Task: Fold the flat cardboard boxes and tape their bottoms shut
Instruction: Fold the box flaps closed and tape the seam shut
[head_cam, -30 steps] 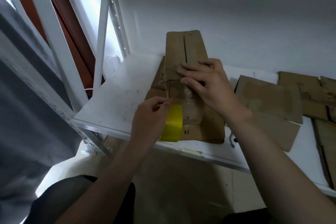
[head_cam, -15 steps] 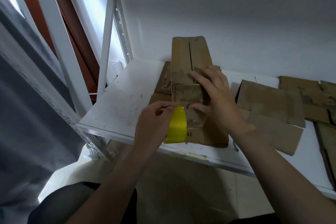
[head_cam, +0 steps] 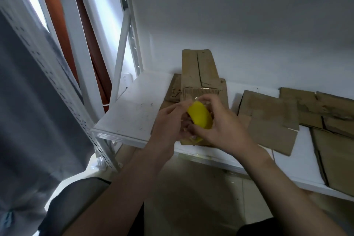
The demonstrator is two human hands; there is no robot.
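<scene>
Your left hand (head_cam: 168, 120) and right hand (head_cam: 224, 128) both have a closed grip on the yellow tape roll (head_cam: 200, 116) at frame centre, just above the box (head_cam: 199, 74) on the shelf (head_cam: 130, 117). You're likely taping its bottom; next, probably tear the strip free.

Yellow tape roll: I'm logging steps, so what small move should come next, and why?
Probably snap the tape free from the yellow tape roll. The left hand and right hand both grip it close together over the near end of the cardboard box on the white shelf; blur hides the strip itself.
</scene>
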